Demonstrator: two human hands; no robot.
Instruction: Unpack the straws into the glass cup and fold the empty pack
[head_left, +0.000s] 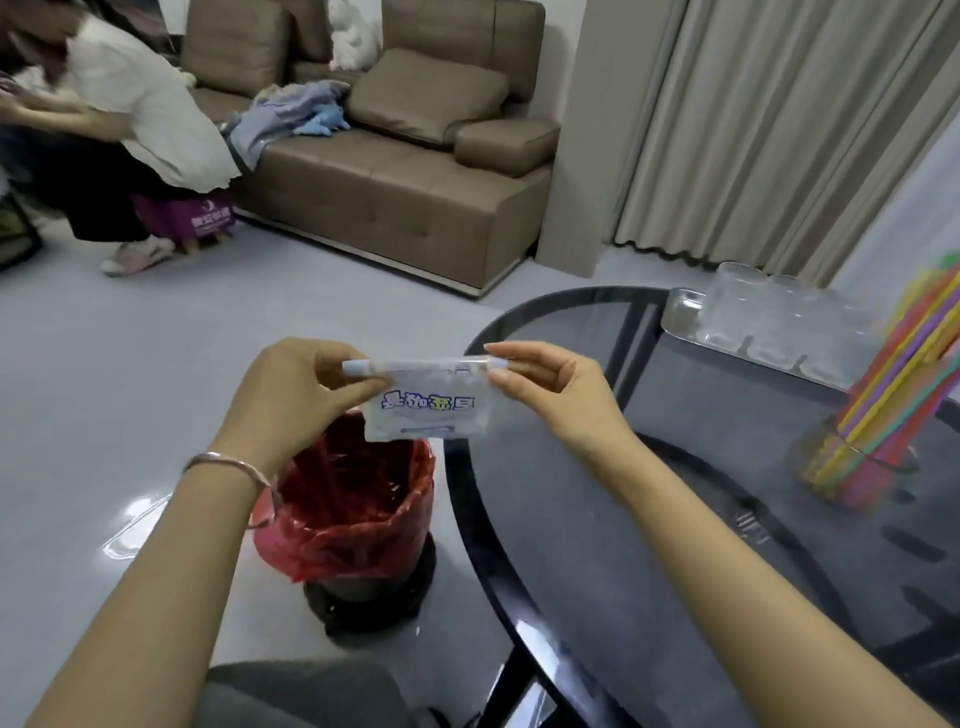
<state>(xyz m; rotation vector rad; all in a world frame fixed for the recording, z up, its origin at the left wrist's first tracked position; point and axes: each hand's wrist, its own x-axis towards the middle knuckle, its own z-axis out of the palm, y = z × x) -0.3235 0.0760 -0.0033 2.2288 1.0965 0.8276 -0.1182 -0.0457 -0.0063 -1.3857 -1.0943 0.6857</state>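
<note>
The clear plastic straw pack (434, 408), printed with blue and yellow characters, hangs folded into a small rectangle in the air above the bin. My left hand (301, 389) pinches its top left corner and my right hand (558, 392) pinches its top right corner. The pack looks empty. Many coloured straws (904, 374) stand leaning in the glass cup (836, 462) at the right of the round dark glass table (649, 519).
A bin lined with a red bag (353, 509) stands on the floor just left of the table, below the pack. A clear tray of upturned glasses (769, 322) sits at the table's far side. A brown sofa (395, 171) and a seated person (124, 119) are beyond.
</note>
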